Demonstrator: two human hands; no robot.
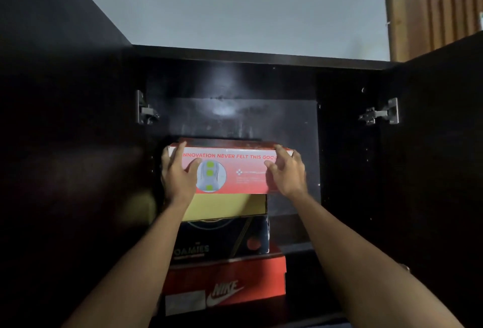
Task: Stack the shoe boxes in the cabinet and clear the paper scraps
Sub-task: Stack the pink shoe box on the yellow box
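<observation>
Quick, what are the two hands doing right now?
Left hand: holds the left end of the top red shoe box, fingers curled round it.
Right hand: holds the box's right end the same way.

Four stacked shoe boxes (230, 170), two hands (177, 173)

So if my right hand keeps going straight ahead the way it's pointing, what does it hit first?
The right hand already grips the end of the top red box. Its fingers point into the cabinet; past the box, the dark back panel looks next, though depth is hard to judge.
</observation>
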